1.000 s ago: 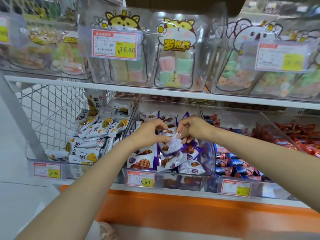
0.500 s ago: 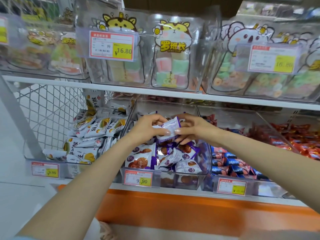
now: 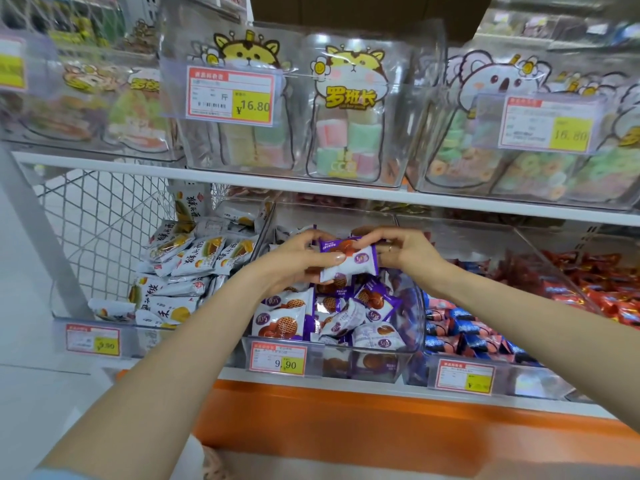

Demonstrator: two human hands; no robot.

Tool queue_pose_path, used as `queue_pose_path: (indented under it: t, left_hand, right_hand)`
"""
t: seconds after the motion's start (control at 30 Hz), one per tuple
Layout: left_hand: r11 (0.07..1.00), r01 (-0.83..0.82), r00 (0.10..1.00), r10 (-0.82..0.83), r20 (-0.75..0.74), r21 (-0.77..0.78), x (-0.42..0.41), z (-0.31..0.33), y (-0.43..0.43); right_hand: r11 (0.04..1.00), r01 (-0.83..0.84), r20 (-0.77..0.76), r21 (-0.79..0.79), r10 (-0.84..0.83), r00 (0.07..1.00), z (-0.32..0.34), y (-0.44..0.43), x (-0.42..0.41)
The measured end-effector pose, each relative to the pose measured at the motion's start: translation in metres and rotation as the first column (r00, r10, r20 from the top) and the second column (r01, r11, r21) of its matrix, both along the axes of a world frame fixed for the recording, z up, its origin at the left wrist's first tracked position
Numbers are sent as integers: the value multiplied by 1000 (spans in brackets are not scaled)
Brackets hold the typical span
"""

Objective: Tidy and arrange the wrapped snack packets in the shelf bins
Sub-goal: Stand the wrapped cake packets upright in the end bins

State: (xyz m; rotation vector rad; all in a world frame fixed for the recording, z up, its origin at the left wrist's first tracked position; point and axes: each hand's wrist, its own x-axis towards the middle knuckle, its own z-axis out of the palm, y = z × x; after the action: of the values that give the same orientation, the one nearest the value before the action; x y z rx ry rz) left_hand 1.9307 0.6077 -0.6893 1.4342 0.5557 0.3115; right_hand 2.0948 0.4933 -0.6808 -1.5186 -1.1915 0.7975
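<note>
A purple-and-white waffle snack packet (image 3: 349, 259) is held face-up above the middle clear bin (image 3: 412, 327). My left hand (image 3: 294, 261) grips its left end with the thumb on top. My right hand (image 3: 405, 252) pinches its right end. Below them the bin holds several more purple waffle packets (image 3: 287, 317), lying at mixed angles. The bottom of the held packet is partly hidden by my left fingers.
A left bin holds white burger-print packets (image 3: 187, 258) beside a wire mesh side panel (image 3: 100, 220). Blue packets (image 3: 460, 330) and red packets (image 3: 595, 289) fill bins to the right. The upper shelf (image 3: 346, 195) carries clear tubs of soft candy with price tags. An orange ledge (image 3: 346, 417) runs below.
Both hands lifted one purple packet out of the pile and turned it so its printed face points up; it now sits level between the two hands.
</note>
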Motion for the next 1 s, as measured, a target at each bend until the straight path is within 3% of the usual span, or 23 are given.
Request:
queue_pose_path:
  t: [0.17,0.23,0.33,0.53,0.6,0.67,0.8,0.93,1.0]
  left_hand:
    - [947,-82,997,77,28,310,1,-7,2]
    - [925,-109,994,93,62,365,1,-7,1]
    - [917,-133,990,103,97,375,2,-6,1]
    - [921,-131,991,118,57,366,-2,-1,4]
    - [939,-95,995,82,53,331,-2,0,5]
    - [914,-65,997,79,-21,400,-1,-3,6]
    - [740,125,959,80,-272,661,6,-20,0]
    - [361,489,844,35,-536,794,18,-33,-18]
    - [270,514,834,63,-547,814,22,-33,-24]
  right_hand:
    - [1000,16,-171,-11,-17,985,2,5,1]
    - [995,-11,-120,-95,-1,993,3,7,-1]
    - [980,-73,-57,-186,63,996,0,9,-5]
    - [988,97,-30,-120,-102,994,-5,18,-2]
    - [987,84,-27,-134,-89,996,-7,19,1]
    - [988,53,-65,-142,-63,996,-7,18,2]
    - [985,148,19,-93,-147,989,-6,18,11]
    - [975,210,133,-79,-198,971,-8,14,23]
    - [967,230,216,-106,-203,955,-8,12,24]
